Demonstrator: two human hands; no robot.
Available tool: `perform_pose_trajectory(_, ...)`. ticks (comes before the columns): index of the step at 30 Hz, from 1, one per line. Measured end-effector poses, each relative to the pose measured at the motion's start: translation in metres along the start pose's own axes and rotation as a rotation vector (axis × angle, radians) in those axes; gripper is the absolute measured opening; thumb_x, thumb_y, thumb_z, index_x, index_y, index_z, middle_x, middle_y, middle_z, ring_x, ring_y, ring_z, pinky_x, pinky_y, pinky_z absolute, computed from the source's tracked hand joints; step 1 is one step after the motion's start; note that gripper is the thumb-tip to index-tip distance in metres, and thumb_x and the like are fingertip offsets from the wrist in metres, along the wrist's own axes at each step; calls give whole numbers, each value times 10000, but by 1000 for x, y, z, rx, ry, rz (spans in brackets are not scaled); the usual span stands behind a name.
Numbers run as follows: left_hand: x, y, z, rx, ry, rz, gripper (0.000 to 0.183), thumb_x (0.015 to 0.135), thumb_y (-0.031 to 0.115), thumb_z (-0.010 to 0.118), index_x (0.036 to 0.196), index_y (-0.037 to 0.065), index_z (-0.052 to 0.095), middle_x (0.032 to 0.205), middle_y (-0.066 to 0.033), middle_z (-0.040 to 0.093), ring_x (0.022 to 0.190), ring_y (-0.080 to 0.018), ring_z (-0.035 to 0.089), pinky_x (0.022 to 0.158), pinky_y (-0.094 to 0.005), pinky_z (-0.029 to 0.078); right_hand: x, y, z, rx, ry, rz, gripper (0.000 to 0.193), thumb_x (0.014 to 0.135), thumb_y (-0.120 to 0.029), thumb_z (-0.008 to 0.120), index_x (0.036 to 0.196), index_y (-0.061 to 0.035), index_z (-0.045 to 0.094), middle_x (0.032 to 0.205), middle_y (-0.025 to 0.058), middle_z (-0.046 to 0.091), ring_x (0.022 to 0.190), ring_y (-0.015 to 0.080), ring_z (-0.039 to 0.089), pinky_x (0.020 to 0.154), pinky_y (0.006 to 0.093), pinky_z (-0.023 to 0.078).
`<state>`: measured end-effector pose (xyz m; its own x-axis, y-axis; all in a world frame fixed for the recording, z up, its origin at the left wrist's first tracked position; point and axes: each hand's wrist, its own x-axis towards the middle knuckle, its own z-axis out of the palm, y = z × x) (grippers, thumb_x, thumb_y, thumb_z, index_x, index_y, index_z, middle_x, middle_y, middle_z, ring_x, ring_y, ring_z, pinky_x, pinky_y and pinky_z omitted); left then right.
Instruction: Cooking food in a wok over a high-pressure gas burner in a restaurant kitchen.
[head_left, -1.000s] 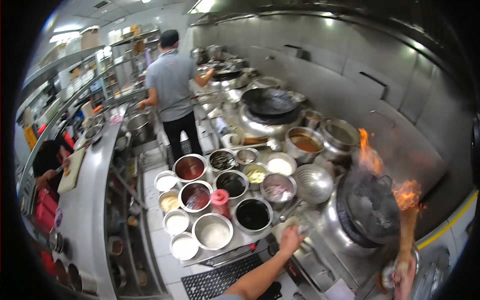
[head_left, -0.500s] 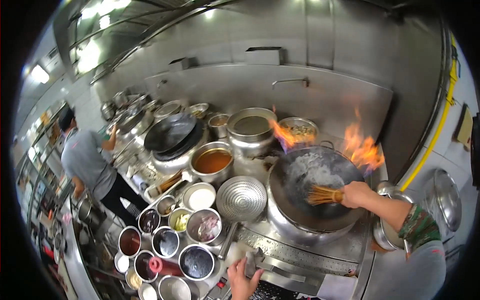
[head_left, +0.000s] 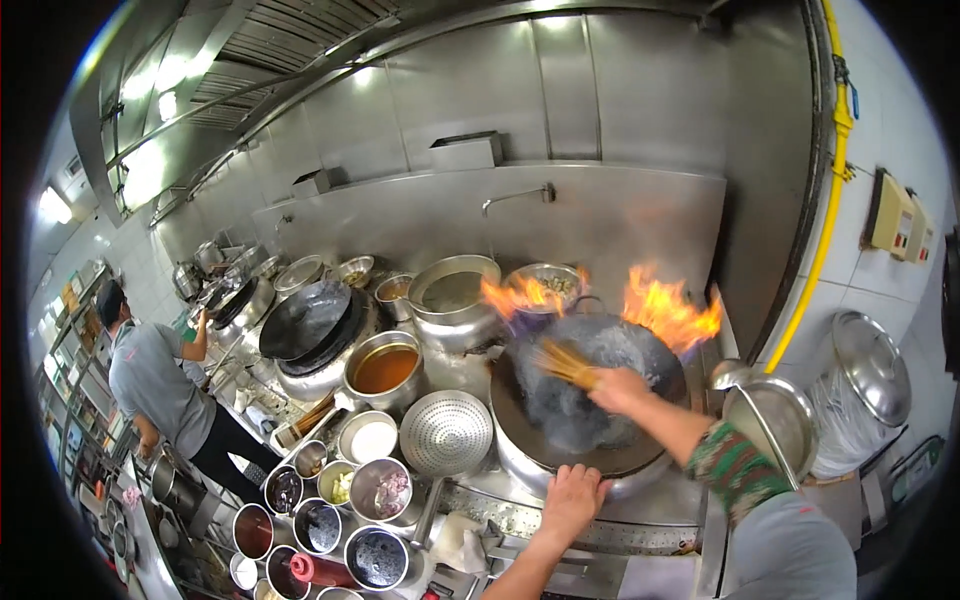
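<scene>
My right hand (head_left: pixel 622 388) is closed round a bamboo wok brush (head_left: pixel 566 364), its bristles blurred over the wok's inside. The dark wok (head_left: pixel 640 452) sits on the burner, with steam and some water in it. At its near rim my left hand (head_left: pixel 577 497) has its fingers bent over the edge, closed on the wok; the fingertips are partly hidden. Orange flames (head_left: pixel 668 308) rise behind the wok on the right, and smaller ones on the far left side.
Left of the wok lie a perforated strainer (head_left: pixel 446 433), a pot of brown liquid (head_left: pixel 384 368) and several seasoning bowls. A white cloth (head_left: pixel 460 545) lies on the front ledge. A metal pot (head_left: pixel 772 425) stands right. Another person (head_left: pixel 165 385) works at the far left.
My left hand has moved from beside the cloth up to the wok's near rim and closed there. My right hand has swept the brush leftward and farther up inside the wok. The view has shifted.
</scene>
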<state>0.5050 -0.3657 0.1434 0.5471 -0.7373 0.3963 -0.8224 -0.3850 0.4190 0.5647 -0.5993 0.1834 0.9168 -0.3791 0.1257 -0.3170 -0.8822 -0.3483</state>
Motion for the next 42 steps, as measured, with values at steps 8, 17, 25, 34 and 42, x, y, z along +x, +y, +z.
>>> perform_pose_trajectory(8, 1, -6, -12, 34, 15, 19, 208, 913, 291, 658, 894, 85, 645, 867, -90, 591, 870, -323, 558, 746, -458, 461, -83, 24, -113, -540, -508, -44, 300, 857, -322, 636, 1056, -129, 751, 1043, 160, 733, 992, 301, 715, 831, 441, 567)
perform_pose_trajectory(17, -7, -23, -11, -17, 90, 21, 230, 919, 312, 646, 883, 86, 637, 871, -96, 596, 861, -321, 560, 735, -474, 449, -60, -16, -92, -528, -421, 21, 239, 833, -223, 632, 965, -75, 765, 981, 169, 741, 931, 314, 730, 820, 430, 572)
perform_pose_trajectory(25, -6, -45, -21, -104, -17, 55, 231, 938, 310, 608, 905, 83, 641, 929, -78, 603, 933, -300, 554, 780, -464, 444, -30, 4, 4, -317, -110, 24, 333, 793, -382, 700, 946, -94, 765, 950, 142, 743, 930, 335, 717, 806, 453, 573)
perform_pose_trajectory(34, -2, -53, -16, -94, 7, 142, 185, 903, 279, 672, 896, 94, 662, 883, -89, 603, 878, -331, 560, 723, -483, 460, -11, -19, 21, -164, -45, 203, 344, 839, -345, 654, 1076, -108, 730, 996, 174, 732, 921, 353, 715, 802, 439, 575)
perform_pose_trajectory(42, 2, -51, -28, -7, -80, 118, 264, 919, 349, 645, 893, 94, 706, 885, -102, 668, 893, -348, 600, 756, -483, 471, -84, 61, -167, -50, -646, 361, 522, 791, -422, 764, 1258, -200, 689, 1000, 155, 717, 817, 241, 720, 694, 385, 582)
